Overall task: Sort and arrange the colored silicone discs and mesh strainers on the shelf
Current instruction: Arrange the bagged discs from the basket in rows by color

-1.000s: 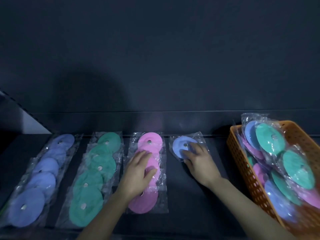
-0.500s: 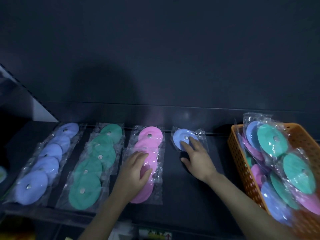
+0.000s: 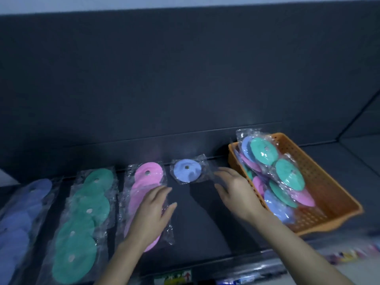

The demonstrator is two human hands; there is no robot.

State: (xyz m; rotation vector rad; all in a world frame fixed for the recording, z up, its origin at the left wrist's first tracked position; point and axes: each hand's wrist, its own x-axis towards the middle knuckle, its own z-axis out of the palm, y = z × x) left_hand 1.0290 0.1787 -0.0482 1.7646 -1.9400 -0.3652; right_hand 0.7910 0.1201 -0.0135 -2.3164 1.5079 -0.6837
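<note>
The left hand's fingers lie spread and nearly straight, flat on the row of pink discs. They press the clear wrapping without curling round anything. The left hand covers the middle of that row, and the row's far disc and near end show past it. The right hand's fingers are extended and relaxed, holding nothing. Their tips reach the edge of the clear bag around the single blue disc, which lies flat just left of them near the back of the shelf. Blur hides whether they touch the plastic. The right hand hovers between that disc and the orange basket, close against the basket's left wall.

The single blue disc sits apart from the pink row, with a strip of dark shelf between them. Left of the pink row runs a row of green discs, and left of that a row of blue discs — all bagged, overlapping and running front to back. The basket stands at the right, angled, holding a heap of bagged discs — green, pink and blue mixed, piled against its left side.
</note>
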